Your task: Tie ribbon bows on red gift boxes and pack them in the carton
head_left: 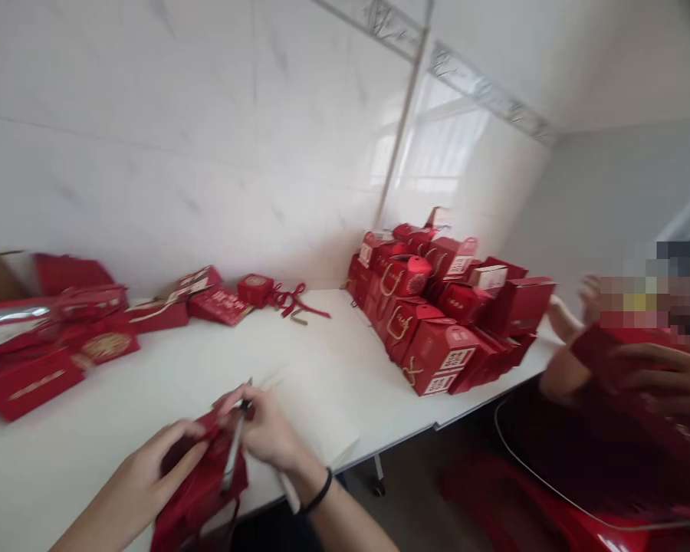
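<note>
At the table's near edge, my left hand (pixel 152 464) is closed on a red gift box (pixel 192 498), thumb and fingers along its upper side. My right hand (pixel 264 429) is at the top of the same box, its fingers bent round a pen (pixel 234 448) with a dark and silver barrel. The pen slants down across the front of the box. Motion blur hides exactly what the right fingertips touch on the box. A dark band is on my right wrist. Pale paper sheets (pixel 322 425) lie on the table beside my right forearm.
Red boxes and packets (pixel 106 345) lie along the left, with a small red box (pixel 256 290) and loose red ribbon (pixel 293 300) by the wall. Many red gift boxes (pixel 431 307) are stacked on the right. Beyond, a co-worker's hand (pixel 667 376) holds something red.
</note>
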Demonstrator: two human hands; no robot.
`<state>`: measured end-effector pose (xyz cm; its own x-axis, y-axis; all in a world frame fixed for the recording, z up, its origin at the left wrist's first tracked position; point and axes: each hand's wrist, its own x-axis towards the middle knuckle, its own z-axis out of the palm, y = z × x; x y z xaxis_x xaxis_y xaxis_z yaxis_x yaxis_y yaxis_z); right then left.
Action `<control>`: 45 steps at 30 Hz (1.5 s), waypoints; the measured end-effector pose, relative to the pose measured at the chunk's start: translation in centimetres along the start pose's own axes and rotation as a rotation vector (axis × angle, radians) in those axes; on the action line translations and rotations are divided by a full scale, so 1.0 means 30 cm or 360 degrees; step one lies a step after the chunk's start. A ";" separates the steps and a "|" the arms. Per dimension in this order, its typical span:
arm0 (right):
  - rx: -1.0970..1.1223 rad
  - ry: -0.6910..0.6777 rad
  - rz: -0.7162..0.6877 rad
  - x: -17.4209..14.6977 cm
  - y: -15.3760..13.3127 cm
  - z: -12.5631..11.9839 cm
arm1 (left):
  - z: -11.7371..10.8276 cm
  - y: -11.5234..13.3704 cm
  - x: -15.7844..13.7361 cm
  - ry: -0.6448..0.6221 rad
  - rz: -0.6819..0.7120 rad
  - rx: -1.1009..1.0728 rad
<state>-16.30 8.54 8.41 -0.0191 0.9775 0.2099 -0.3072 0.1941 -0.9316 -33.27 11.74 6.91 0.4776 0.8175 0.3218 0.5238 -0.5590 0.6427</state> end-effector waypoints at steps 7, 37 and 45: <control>-0.0100 -0.0091 0.0105 -0.036 -0.032 -0.043 | -0.048 0.165 -0.019 -0.0233 -0.0238 -0.0171; -0.1098 0.0194 0.0040 -0.076 -0.028 0.004 | -0.025 0.159 -0.033 -0.0043 0.0062 0.0137; -0.1428 0.0386 0.0069 -0.122 -0.069 -0.014 | -0.109 0.150 -0.115 0.0086 -0.0438 0.0161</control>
<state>-15.20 4.60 9.46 0.2172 0.9563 0.1959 0.5417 0.0489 -0.8392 -34.87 6.85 10.95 0.2707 0.9451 0.1832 0.6973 -0.3237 0.6395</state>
